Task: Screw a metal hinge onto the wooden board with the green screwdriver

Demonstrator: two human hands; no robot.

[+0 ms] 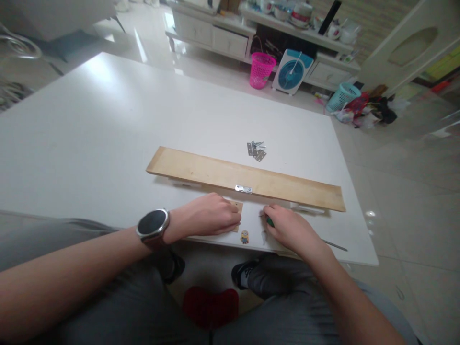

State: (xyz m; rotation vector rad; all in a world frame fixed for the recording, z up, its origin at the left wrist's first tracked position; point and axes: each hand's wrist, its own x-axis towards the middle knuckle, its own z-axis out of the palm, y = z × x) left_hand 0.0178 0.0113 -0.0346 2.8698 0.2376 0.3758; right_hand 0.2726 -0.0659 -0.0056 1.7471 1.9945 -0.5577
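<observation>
A long wooden board (201,170) lies across the white table (89,134), with a small metal hinge (243,189) on its near edge. My left hand (208,215), a watch on its wrist, rests closed on a small wooden block (237,207) just in front of the board. My right hand (291,227) is closed around a green-handled tool (269,221), whose thin metal shaft (336,246) sticks out to the right along the table edge. A pile of loose hinges and screws (256,149) lies beyond the board.
A small yellow sticker (244,236) is on the table's near edge. On the floor beyond stand a pink basket (261,69), a blue fan (292,72), a teal basket (343,96) and a low white cabinet (230,40).
</observation>
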